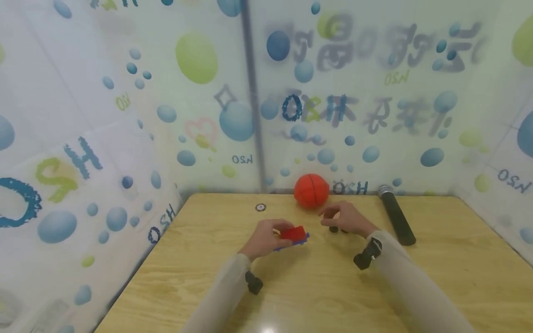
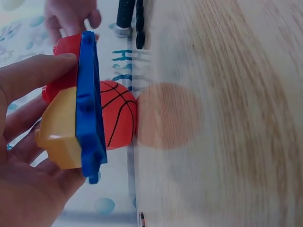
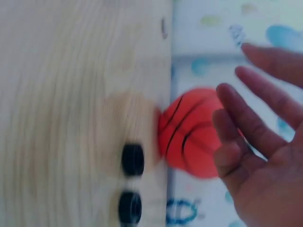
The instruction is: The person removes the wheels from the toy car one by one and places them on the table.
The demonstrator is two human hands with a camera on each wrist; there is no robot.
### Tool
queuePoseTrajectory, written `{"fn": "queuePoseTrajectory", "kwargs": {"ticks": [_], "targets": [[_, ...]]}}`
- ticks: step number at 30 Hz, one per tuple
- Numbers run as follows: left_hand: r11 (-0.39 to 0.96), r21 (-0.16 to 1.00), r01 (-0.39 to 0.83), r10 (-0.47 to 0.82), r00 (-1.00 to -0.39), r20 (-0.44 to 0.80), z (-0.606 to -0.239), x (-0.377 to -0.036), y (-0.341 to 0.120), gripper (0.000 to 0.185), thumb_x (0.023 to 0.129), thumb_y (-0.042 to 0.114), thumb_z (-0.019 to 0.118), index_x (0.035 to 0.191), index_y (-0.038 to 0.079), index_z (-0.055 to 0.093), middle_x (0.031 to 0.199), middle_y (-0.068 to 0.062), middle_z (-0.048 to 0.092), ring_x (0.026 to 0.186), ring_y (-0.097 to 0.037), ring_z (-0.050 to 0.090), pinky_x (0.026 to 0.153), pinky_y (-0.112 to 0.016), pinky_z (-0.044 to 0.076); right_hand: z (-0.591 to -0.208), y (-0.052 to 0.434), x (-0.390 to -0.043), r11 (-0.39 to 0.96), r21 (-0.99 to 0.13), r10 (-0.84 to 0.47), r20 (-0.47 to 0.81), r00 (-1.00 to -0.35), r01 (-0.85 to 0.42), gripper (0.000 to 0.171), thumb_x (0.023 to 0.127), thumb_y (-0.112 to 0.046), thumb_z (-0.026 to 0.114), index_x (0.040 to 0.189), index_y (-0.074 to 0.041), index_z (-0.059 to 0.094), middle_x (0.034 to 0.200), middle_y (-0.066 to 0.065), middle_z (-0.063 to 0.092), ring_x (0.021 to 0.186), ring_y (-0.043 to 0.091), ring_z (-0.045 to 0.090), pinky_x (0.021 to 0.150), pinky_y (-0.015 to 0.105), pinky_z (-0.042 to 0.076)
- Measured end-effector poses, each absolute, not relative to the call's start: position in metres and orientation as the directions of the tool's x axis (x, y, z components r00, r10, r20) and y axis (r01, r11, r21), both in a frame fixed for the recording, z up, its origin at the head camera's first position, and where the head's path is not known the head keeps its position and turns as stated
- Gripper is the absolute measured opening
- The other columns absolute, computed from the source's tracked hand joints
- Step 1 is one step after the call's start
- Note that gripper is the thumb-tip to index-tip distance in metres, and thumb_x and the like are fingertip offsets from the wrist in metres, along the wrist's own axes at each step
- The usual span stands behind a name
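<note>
My left hand [image 1: 266, 238] holds a toy made of a long blue base [image 2: 89, 104] with a red block [image 1: 293, 234] and a yellow block [image 2: 60, 130] on it. Thumb and fingers lie along both sides of the blocks; the yellow one is hidden behind the hand in the head view. My right hand [image 1: 347, 219] is raised to the right of the toy, fingers loosely bent and holding nothing. Small black round pieces [image 3: 132, 160] stand on the table beneath it. Beyond both hands sits a red ball [image 1: 311, 191] with black basketball lines.
A black microphone [image 1: 397, 215] with a silver head lies at the right of the wooden table [image 1: 325, 291]. Near the back edge lies a small round disc [image 1: 260, 207]. Patterned white walls [image 1: 200, 106] stand behind and at both sides.
</note>
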State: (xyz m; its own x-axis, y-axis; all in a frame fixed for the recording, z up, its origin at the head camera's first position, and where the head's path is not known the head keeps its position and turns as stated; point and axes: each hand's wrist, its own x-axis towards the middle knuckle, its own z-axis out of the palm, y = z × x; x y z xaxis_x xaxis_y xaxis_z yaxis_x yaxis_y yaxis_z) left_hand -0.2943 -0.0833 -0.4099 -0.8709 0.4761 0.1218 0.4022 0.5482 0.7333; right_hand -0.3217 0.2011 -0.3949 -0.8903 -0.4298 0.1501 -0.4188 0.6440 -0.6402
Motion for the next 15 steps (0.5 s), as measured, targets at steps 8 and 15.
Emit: {"fn": "queuePoseTrajectory", "kwargs": {"ticks": [8, 15], "targets": [[0.554, 0.711, 0.434, 0.466, -0.869, 0.168, -0.415, -0.300, -0.072, 0.047, 0.082, 0.011, 0.081, 0.126, 0.009, 0.064, 0.118, -0.004, 0.073, 0.108, -0.019, 0.068, 0.097, -0.039, 0.055, -0.402, 0.173, -0.305, 0.538, -0.658, -0.549, 0.199, -0.811, -0.526, 0.041, 0.081, -0.023, 0.083, 0.118, -0.010, 0.071, 0.111, 0.010, 0.074, 0.102, 0.033, 0.064, 0.079, 0.040, 0.053], [0.561, 0.665, 0.493, 0.471, -0.851, 0.234, -0.404, -0.296, -0.064, 0.044, 0.082, 0.012, 0.081, 0.122, 0.009, 0.066, 0.121, -0.006, 0.073, 0.114, -0.022, 0.066, 0.103, -0.042, 0.052, -0.406, 0.163, -0.298, 0.558, -0.614, -0.484, 0.305, -0.820, -0.558, 0.028, 0.082, -0.019, 0.083, 0.109, -0.017, 0.077, 0.099, -0.005, 0.077, 0.087, 0.015, 0.059, 0.074, 0.031, 0.051]]}}
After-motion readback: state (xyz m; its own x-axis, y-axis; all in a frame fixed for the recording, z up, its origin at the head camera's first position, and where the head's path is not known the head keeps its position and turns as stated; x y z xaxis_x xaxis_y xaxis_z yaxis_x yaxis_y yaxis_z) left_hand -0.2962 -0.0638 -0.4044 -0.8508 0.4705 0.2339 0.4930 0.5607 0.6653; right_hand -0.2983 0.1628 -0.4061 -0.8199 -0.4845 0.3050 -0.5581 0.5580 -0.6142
